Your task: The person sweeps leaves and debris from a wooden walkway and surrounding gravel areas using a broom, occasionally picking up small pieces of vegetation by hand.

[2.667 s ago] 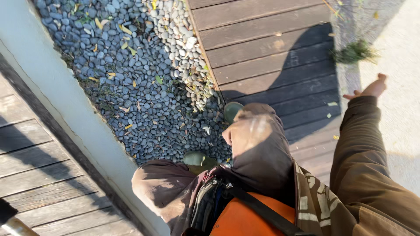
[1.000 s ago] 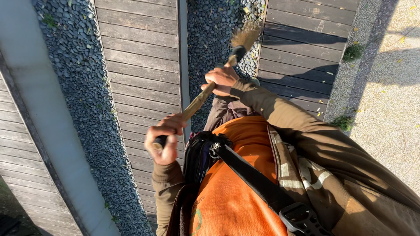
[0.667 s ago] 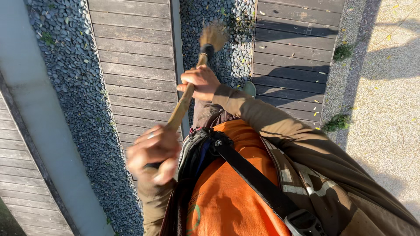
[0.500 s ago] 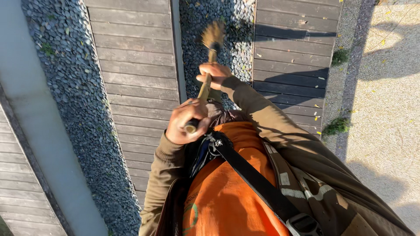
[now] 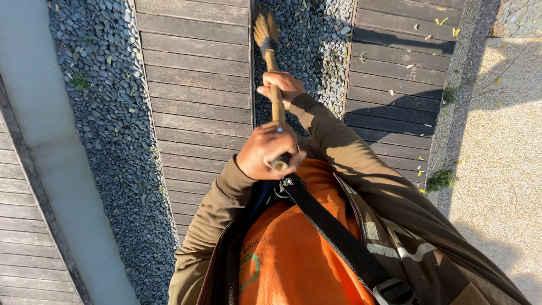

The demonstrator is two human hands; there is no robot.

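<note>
Left hand (image 5: 265, 151): wrapped over the top end of the broom handle (image 5: 276, 104), fingers closed tight around it, close against the chest, so it works as the upper pivot.
Right hand (image 5: 282, 87): further down the same handle, fingers curled shut round the wood, arm stretched forward; this lower grip looks like the one that steers the stroke.
Broom (image 5: 266, 31): a straw-headed one on a wooden stick, held nearly in line with the body and pointing away; its bristles rest on the narrow pebble strip (image 5: 316, 51) between two runs of decking.
Why there: bits of dry leaf lie scattered among the dark stones, and the bristle tips sit right in them.
Boards (image 5: 195, 85): grey wooden planks to the left of the strip, more planks (image 5: 395, 85) to the right with a few yellow leaf scraps on them.
Wider pebble bed (image 5: 107, 124): far left, beside a pale concrete edge (image 5: 51, 147).
Right side: gritty paving (image 5: 502, 141) in sunlight, small weeds at its border.
Clothing: orange vest (image 5: 288, 254) under a black strap (image 5: 339, 237), brown sleeves.
</note>
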